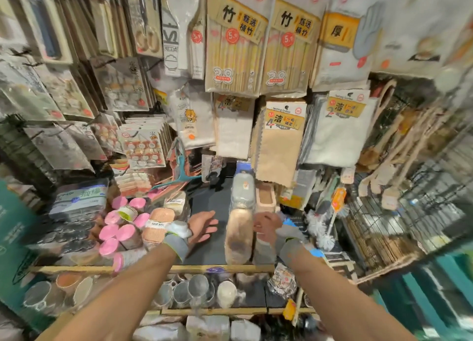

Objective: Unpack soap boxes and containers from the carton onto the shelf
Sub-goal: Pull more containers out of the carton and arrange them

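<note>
A row of soap boxes (239,228) lies on the dark shelf (207,200), beige ones near me and grey ones farther back. My right hand (266,227) rests against the right side of this row, beside a beige container (266,197). My left hand (202,224) hovers open over the bare shelf, just left of the row, fingers spread. A peach soap box with a white label (157,224) lies left of my left wrist. The carton is not in view. The picture is blurred.
Pink-lidded jars (122,225) crowd the shelf's left side, next to a tissue pack (79,200). Chopstick packs (233,46) and cloths (279,136) hang above. Toilet brushes (325,228) stand at the right. Cups (197,289) fill the lower shelf behind a wooden rail (153,269).
</note>
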The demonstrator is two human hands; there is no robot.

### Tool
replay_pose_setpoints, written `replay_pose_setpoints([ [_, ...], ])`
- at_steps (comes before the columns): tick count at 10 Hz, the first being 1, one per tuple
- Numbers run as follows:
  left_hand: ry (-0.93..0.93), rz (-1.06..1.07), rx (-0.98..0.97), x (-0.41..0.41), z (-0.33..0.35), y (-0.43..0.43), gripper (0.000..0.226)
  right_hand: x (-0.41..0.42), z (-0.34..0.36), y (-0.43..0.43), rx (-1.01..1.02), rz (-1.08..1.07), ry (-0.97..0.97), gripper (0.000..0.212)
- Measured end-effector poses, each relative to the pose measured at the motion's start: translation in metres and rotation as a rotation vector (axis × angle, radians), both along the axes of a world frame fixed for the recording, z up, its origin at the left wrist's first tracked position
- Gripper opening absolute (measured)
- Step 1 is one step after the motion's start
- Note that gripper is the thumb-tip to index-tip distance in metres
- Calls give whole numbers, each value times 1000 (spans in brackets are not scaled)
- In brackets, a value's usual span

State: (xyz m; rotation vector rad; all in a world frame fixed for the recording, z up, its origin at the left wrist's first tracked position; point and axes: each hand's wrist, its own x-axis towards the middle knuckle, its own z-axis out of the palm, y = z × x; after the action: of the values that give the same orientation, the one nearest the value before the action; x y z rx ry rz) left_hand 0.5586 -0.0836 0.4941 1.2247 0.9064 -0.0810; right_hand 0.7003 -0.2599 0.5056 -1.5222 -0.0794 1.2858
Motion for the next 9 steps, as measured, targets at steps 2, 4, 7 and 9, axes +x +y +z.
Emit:
replay_pose_setpoints([
  [2, 16, -53, 85, -76, -5, -6, 8, -116, 26, -13, -157, -235, -350, 22],
  [4, -7, -92, 165, -153, -27, -15, 36, -176, 15, -27, -106, -272, -190, 26],
  [7, 161, 102, 122, -244, -42, -50, 30, -226, -22, -49, -137, -203, -101, 18],
  [9, 318, 185, 44, -294, -67, -90, 24, -260, -59, -77, -223, -171, -35, 18],
])
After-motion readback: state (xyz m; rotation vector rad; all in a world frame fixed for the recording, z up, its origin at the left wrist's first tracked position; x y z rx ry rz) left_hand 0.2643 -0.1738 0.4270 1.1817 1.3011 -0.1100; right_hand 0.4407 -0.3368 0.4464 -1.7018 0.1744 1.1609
